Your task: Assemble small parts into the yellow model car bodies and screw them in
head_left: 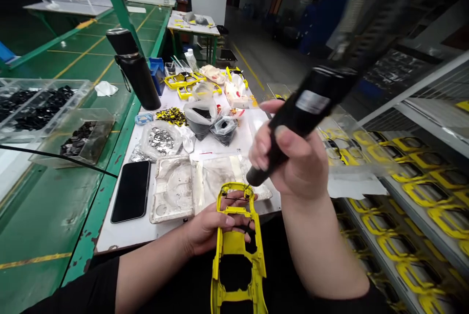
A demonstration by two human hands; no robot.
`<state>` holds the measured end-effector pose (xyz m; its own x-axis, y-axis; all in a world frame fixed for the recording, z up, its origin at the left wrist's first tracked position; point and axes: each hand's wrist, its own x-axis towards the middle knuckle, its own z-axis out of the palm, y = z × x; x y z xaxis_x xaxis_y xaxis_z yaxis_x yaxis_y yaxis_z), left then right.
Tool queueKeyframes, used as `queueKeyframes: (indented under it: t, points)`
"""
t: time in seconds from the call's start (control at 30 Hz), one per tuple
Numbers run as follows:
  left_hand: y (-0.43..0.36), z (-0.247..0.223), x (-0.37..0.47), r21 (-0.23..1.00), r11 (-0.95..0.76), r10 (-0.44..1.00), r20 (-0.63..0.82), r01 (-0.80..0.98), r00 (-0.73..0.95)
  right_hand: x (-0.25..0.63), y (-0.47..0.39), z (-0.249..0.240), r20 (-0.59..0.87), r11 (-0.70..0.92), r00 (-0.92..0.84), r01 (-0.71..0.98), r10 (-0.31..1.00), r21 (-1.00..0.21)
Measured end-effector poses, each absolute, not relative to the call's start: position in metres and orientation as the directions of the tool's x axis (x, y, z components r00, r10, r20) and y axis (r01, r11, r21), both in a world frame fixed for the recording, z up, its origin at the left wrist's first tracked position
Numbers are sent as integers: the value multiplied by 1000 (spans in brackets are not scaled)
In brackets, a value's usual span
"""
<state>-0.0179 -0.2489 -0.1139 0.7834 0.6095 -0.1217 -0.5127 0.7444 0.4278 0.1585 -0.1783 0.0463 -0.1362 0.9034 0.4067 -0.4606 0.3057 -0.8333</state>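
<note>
A long yellow plastic frame [235, 243] lies over my lap, its far end raised by the table's near edge. My left hand [212, 226] holds it from the left, fingers passing beneath and through its openings. My right hand [298, 160] is wrapped round a black power screwdriver [306, 104], tilted with its tip down at the frame's top right corner. Whether the tip touches a screw there is too small to tell. Just beyond the frame sits a worn whitish foam tray [174, 189].
A black phone [131, 191] lies left of the tray. Behind are bags of small parts [161, 140], a black bottle [137, 72] and more yellow frames [183, 79]. Clear bins [88, 138] stand at the left. A rack with yellow frames [414, 226] is on the right.
</note>
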Motion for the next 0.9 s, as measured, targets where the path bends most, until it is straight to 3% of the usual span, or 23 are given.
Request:
queueKeyframes:
  t: [0.1,0.27,0.9]
  points:
    - [-249,-113,-17,443,737,615,-127,-510,778,170,-197,33,419,374,0,-452,908,-810]
    - [-249,-110,-16,451,734,618,-132,-508,775,177,-205,14,425,417,78,-417,902,-807]
    - [-251,-106,-20,414,767,600,-194,-490,776,178,-207,-4,442,383,-25,-456,897,-803]
